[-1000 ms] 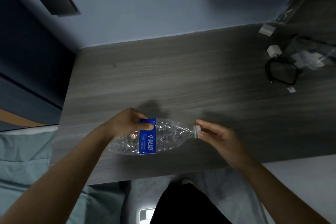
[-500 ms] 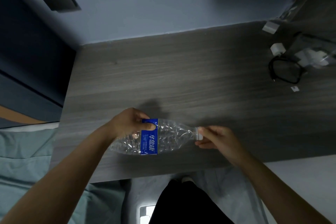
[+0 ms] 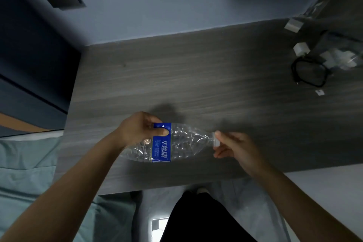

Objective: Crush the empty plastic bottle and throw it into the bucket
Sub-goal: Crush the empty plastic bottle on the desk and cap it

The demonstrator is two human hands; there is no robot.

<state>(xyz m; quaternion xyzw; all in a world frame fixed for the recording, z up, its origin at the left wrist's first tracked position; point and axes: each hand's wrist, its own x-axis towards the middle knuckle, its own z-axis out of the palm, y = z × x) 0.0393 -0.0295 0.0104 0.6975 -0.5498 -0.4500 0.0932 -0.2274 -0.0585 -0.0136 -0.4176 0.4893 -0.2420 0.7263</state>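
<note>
My left hand (image 3: 137, 130) clamped on the crumpled clear plastic bottle with blue label (image 3: 169, 144) at lower centre, my right hand (image 3: 233, 148) pinching its white cap (image 3: 216, 141), above the grey wood-grain counter (image 3: 196, 76)

Grey wood-grain desk (image 3: 196, 76), black cable (image 3: 309, 73), white charger (image 3: 301, 48)

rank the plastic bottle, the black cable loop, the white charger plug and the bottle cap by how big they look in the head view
1. plastic bottle, clearly the largest
2. black cable loop
3. white charger plug and bottle cap: they look about alike, and the cap is nearer the camera, so no ranking between them.
</note>
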